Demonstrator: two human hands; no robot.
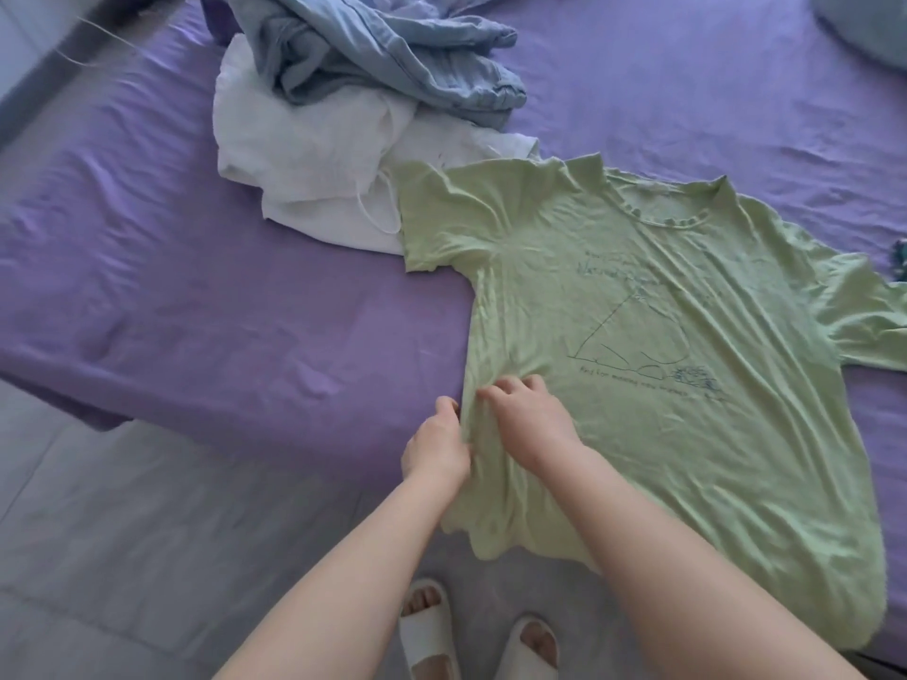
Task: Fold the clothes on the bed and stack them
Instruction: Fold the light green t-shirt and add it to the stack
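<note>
A light green T-shirt (653, 336) with a blue line drawing lies spread face up on the purple bed (196, 296), its hem hanging over the near edge. My left hand (437, 444) pinches the shirt's left side seam near the bed edge. Right beside it, my right hand (530, 414) rests on the cloth with its fingers curled into the fabric. A crumpled white garment (314, 154) lies beyond the shirt's left sleeve, with a rumpled pale blue garment (387, 56) piled on top of it.
The bed's near edge runs diagonally from left to lower right, with grey floor (122, 557) below it. My feet in white slippers (432, 635) stand at the bed edge. A grey-blue pillow (868, 22) sits at the far right corner.
</note>
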